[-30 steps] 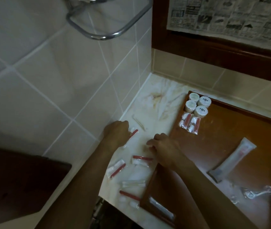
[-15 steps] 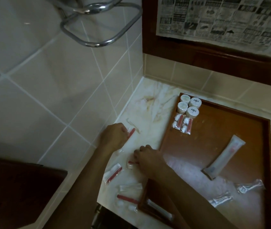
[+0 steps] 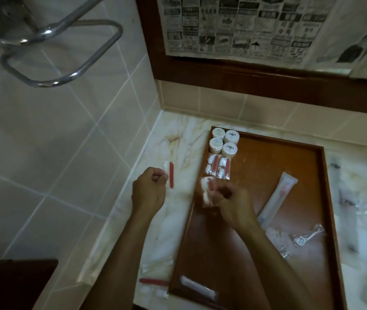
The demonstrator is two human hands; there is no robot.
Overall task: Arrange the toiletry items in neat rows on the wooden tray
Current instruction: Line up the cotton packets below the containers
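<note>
The left hand (image 3: pixel 149 193) is closed, pinching a clear packet with a red stick (image 3: pixel 171 175) above the marble counter (image 3: pixel 178 139), near the counter's left edge beside the tiled wall (image 3: pixel 55 153). The right hand (image 3: pixel 234 204) is also closed, its fingertips gripping a second red-and-white packet (image 3: pixel 207 191) over the left edge of the wooden tray (image 3: pixel 267 157); motion blur hides the finer detail of that grip. Just beyond it, two matching packets (image 3: pixel 218 167) lie side by side on the tray, and behind them four round white jars (image 3: pixel 224 142) stand two by two in the tray's far left corner. A long tube in a wrapper (image 3: pixel 276 198) lies slantwise near the tray's middle, and a wrapped razor (image 3: pixel 305 237) sits toward its right edge. More packets (image 3: pixel 155 262) lie on the counter along the tray's near left side.
</note>
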